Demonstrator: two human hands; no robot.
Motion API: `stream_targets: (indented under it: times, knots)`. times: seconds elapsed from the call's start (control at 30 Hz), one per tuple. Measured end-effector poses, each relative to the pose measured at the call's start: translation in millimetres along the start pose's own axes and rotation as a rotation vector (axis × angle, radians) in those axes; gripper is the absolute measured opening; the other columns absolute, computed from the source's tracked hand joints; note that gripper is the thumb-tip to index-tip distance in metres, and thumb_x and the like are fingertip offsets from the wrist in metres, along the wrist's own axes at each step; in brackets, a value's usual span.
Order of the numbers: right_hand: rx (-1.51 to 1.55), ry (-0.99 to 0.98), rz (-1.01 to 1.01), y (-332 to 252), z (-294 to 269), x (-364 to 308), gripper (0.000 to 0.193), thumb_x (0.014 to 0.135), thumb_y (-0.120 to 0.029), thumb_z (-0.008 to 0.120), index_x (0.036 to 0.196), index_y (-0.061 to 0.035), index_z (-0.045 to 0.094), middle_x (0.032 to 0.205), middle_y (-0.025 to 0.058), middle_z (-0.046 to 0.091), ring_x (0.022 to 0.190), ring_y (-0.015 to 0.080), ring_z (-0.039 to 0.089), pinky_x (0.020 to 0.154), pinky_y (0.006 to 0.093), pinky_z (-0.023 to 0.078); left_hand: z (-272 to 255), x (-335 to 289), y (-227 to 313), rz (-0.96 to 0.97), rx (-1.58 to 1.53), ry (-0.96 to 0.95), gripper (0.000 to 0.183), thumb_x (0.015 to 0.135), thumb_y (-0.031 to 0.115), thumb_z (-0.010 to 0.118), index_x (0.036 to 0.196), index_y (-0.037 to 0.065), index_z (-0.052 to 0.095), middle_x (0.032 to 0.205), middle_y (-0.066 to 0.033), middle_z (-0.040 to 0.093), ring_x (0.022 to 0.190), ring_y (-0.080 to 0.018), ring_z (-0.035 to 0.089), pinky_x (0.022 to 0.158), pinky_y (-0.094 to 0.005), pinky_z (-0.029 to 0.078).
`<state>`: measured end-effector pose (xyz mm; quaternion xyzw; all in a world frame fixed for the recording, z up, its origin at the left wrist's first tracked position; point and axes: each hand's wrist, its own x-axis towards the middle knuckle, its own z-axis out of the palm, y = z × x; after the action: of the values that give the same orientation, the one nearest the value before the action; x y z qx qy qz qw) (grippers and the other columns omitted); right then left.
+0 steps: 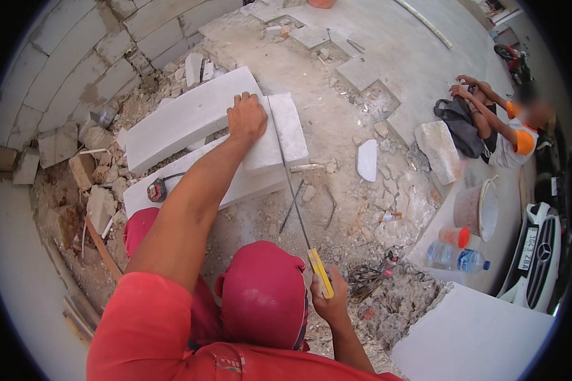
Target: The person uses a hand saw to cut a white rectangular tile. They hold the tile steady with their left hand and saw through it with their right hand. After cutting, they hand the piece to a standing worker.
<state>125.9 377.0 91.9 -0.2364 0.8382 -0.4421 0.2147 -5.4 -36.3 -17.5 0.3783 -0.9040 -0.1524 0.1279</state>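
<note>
Our L hand (246,119) rests on white blocks (265,152); our R hand (332,298) grips a yellow saw handle (318,268) w/ thin blade (293,190) across one.

Bright, diffuse daylight casts soft shadows below the white rectangular masonry blocks (178,124). The curved-looking grey block wall (63,73) bends near the blackened fisheye edges; the white-and-orange-shirted seated person's head (534,103) is blurred.

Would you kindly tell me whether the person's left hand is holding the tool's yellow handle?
No, the right hand grips the yellow handle, while the left hand rests on the white blocks.
</note>
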Motion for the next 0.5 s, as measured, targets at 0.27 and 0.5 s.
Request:
stream_targets:
  times: [0.27,0.5]
  knots:
    - [0.001,0.108,-0.165,5,54,118,0.019,0.098,-0.016,0.067,0.093,-0.0003,0.057,0.074,0.0215,0.058,0.068,0.0395,0.061,0.064,0.0448,0.047,7,-4,4,0.035,-0.009,0.037,0.022,0.094,0.014,0.055,0.100,-0.001,0.071,0.112,-0.0188,0.066,0.112,-0.0381,0.063,0.088,-0.0537,0.059]
    - [0.018,0.027,-0.045,-2,4,11,0.018,0.095,-0.015,0.069,0.103,-0.0006,0.061,0.087,0.0255,0.067,0.076,0.0459,0.069,0.065,0.0490,0.053,0,-4,1,0.038,-0.019,0.041,0.023,0.094,0.015,0.055,0.098,-0.001,0.071,0.113,-0.0180,0.067,0.113,-0.0377,0.062,0.090,-0.0540,0.058]
